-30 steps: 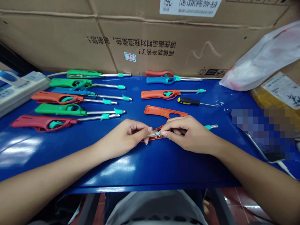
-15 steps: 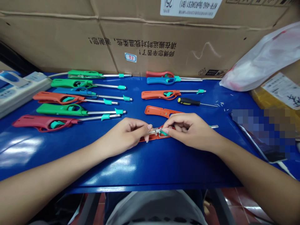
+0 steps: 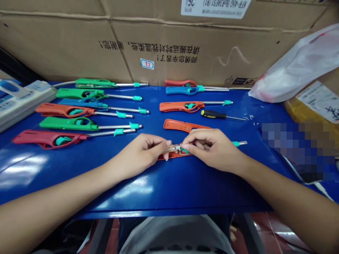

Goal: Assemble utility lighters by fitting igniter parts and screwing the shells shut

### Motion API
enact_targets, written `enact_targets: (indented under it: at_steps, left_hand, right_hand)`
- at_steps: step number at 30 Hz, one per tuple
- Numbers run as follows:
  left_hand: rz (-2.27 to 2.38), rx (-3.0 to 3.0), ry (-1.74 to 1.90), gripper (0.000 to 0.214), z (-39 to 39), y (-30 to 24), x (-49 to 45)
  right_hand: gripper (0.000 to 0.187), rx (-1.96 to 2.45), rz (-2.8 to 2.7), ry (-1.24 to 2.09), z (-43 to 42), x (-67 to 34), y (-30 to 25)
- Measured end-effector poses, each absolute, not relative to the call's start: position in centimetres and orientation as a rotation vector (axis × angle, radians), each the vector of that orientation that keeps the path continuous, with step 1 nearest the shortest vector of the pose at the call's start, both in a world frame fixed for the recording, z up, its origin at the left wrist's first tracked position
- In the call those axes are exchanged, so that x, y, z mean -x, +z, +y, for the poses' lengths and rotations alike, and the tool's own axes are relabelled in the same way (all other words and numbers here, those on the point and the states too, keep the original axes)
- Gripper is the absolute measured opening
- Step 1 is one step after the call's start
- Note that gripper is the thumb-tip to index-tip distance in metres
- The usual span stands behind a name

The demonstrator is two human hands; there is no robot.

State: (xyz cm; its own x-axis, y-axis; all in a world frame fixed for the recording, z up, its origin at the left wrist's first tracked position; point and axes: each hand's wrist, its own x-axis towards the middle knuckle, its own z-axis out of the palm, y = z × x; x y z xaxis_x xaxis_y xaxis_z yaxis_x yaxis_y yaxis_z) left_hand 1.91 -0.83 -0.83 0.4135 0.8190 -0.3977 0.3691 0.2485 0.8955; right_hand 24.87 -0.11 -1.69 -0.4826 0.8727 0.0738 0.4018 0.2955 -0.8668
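Lighter (image 3: pixel 173 155) sits under both hands, mid-counter near the front edge. Orange plastic shell, open side up. Left hand (image 3: pixel 155 146): closed to a pinch, thumb and fingertips on a clear piece (image 3: pixel 172 148), smooth, slim, faintly amber. Piece lies over the shell, pale fitting (image 3: pixel 178 147) at its right end. Right hand (image 3: pixel 203 143): thumb and index nearly together at that fitting, other fingers curled in. We can't tell what's between the tips; too small. Green trigger (image 3: pixel 185 150) shows below them, with a thin bent wire alongside. We see the barrel (image 3: pixel 242 143) only past the right hand: shiny round metal, green collar.

Other half (image 3: pixel 180 124) of the shell lies just behind, long and curved, matching orange, hollow side up. Behind that we have a screwdriver (image 3: pixel 213 114), black and yellow handle, thin metal shaft, small pale bits near its tip.

We count six lighters (image 3: pixel 67 123) at left, three lighters (image 3: pixel 180 106) at back right; moulded plastic bodies, metal barrels. Counter (image 3: pixel 159 194) is glossy blue, with glare. Box (image 3: pixel 79 42) behind is creased cardboard, print upside down. Bag (image 3: pixel 299 65) at right: thin, crumpled, whitish plastic.
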Motion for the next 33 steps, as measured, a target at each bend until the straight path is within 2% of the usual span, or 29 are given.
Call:
enact_targets:
  at_steps: [16, 23, 33]
  left_hand:
    - [1.181, -1.415, 0.436, 0.042, -0.8, -0.6, -2.0]
    - [1.173, -1.617, 0.564, 0.032, -1.3, -0.7, -2.1]
    - [1.103, -2.006, 0.663, 0.024, -1.8, -0.8, -1.8]
  right_hand:
    - [0.015, 1.193, -2.001, 1.142, -0.1, -24.7, -1.6]
    - [0.023, 1.233, -2.0, 1.141, 0.0, -24.9, -1.1]
    - [0.017, 1.232, -1.987, 1.19, 0.0, -24.9, -0.9]
